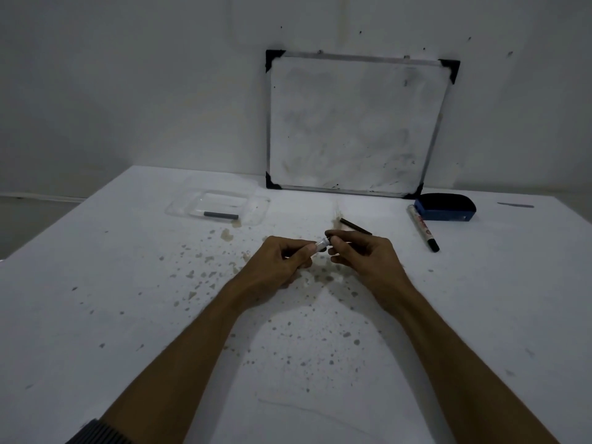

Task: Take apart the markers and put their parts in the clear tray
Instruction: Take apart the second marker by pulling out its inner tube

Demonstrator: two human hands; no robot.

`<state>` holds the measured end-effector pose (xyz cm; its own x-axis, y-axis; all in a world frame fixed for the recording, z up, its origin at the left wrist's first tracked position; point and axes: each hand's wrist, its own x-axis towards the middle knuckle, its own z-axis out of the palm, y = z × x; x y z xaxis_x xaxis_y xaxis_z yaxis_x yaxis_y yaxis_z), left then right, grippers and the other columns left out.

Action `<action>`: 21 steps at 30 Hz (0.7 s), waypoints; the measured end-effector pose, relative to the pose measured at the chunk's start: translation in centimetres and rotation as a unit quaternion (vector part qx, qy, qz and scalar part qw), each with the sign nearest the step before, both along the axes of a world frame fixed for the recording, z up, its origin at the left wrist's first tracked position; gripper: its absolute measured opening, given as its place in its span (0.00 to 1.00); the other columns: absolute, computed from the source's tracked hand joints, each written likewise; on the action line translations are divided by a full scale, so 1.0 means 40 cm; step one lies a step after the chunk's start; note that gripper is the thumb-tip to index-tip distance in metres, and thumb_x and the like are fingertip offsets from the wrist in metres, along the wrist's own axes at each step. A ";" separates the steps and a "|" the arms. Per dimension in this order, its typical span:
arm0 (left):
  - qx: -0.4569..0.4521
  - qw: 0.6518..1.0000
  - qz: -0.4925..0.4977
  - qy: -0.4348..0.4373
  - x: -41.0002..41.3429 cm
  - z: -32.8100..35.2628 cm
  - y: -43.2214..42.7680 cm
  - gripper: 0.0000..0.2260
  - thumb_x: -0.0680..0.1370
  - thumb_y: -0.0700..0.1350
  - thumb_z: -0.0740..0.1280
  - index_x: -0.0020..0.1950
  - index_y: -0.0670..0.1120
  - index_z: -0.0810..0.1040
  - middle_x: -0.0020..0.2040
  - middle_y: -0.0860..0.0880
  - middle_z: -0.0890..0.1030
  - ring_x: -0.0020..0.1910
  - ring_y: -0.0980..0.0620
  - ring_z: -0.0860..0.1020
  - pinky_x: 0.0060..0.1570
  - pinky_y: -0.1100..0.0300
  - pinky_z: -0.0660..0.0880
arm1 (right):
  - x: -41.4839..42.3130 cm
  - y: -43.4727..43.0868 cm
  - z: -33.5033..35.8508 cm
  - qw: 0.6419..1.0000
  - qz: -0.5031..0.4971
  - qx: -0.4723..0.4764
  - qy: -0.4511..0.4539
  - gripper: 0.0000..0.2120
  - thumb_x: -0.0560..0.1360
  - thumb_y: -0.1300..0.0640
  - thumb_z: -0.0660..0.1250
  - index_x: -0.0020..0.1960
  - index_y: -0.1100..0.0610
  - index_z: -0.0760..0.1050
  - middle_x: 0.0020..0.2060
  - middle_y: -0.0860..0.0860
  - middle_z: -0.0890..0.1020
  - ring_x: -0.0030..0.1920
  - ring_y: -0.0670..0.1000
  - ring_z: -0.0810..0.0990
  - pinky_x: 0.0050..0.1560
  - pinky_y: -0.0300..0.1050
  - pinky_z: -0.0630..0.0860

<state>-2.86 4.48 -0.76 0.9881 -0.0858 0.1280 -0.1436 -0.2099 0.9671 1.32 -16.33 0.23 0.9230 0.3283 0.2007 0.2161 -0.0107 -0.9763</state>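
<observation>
My left hand (282,259) grips a white marker barrel (321,244), of which only the open end shows between thumb and fingers. My right hand (362,254) pinches that same end from the right, its fingertips touching the piece. Just behind my right hand a dark ink rod (355,226) lies on the table. A whole white marker with a black cap (422,227) lies to the right. The clear tray (179,208) sits at the back left and holds a grey rod-like marker part (221,215).
A small whiteboard (352,123) leans on the wall at the table's back. A blue and black eraser (445,207) rests by its right corner. The white table (128,315) is speckled with stains around my hands; its left edge runs diagonally.
</observation>
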 end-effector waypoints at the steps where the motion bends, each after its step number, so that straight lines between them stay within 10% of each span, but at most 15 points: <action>1: 0.006 1.000 0.007 -0.002 0.001 0.002 -0.004 0.13 0.84 0.51 0.67 0.66 0.49 0.84 0.34 0.52 0.78 0.30 0.49 0.66 0.28 0.58 0.64 | 0.003 0.002 -0.001 1.000 0.004 -0.001 0.005 0.13 0.78 0.56 0.71 0.62 0.57 0.84 0.51 0.51 0.88 0.51 0.52 0.87 0.54 0.45 0.84; 8: 0.031 0.996 0.078 0.020 -0.020 0.032 -0.019 0.11 0.84 0.52 0.66 0.61 0.51 0.85 0.46 0.51 0.87 0.41 0.53 0.83 0.40 0.63 0.79 | 0.015 0.051 0.009 0.996 -0.084 -0.015 -0.017 0.12 0.79 0.53 0.70 0.61 0.55 0.83 0.47 0.50 0.87 0.40 0.43 0.85 0.42 0.37 0.81; 13: 0.208 0.962 0.171 -0.034 -0.061 0.041 0.018 0.13 0.80 0.52 0.71 0.64 0.52 0.85 0.52 0.55 0.87 0.45 0.61 0.82 0.43 0.72 0.75 | 0.019 0.076 0.006 0.994 -0.111 0.000 0.016 0.10 0.78 0.52 0.72 0.57 0.55 0.85 0.45 0.52 0.87 0.37 0.41 0.84 0.37 0.33 0.78; 21: 0.326 0.886 0.327 -0.038 -0.056 0.029 0.093 0.11 0.81 0.48 0.70 0.56 0.43 0.87 0.48 0.46 0.88 0.43 0.50 0.85 0.44 0.60 0.78 | -0.002 0.121 -0.035 0.942 -0.147 -0.245 -0.175 0.20 0.79 0.38 0.63 0.62 0.48 0.81 0.50 0.40 0.81 0.56 0.47 0.77 0.62 0.50 0.70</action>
